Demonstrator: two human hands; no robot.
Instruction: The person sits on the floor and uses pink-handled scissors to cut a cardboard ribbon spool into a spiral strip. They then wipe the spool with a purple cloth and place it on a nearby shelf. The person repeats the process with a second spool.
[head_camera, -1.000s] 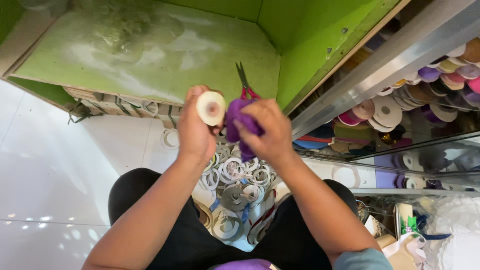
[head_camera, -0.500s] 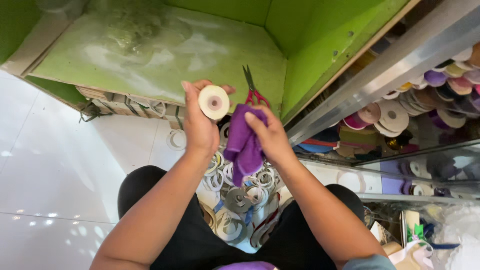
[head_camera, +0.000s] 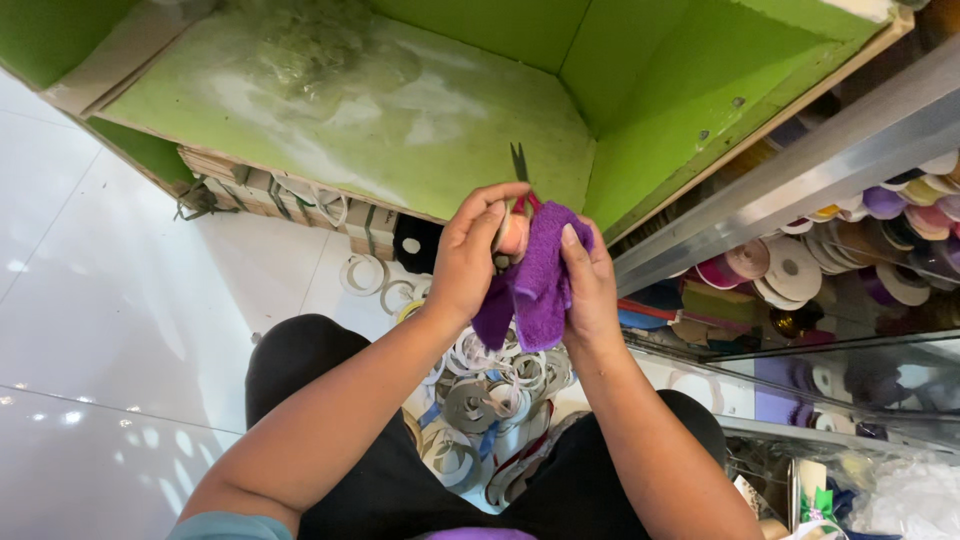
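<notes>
My left hand grips a small ribbon spool with a pale round face, held edge-on in front of me. My right hand presses a purple cloth against the spool; the cloth hangs down between both hands. Scissors with red handles and dark blades stick up from behind the hands; which hand holds them I cannot tell. Both hands hover above a pile of spools on the floor between my knees.
A pile of empty white and grey ribbon spools lies between my knees on the white tile floor. An empty green shelf compartment is ahead. A metal-framed glass case with coloured ribbon rolls stands at right.
The spool has turned from face-on to edge-on and the hands have come closer together. The purple cloth now wraps against the spool.
</notes>
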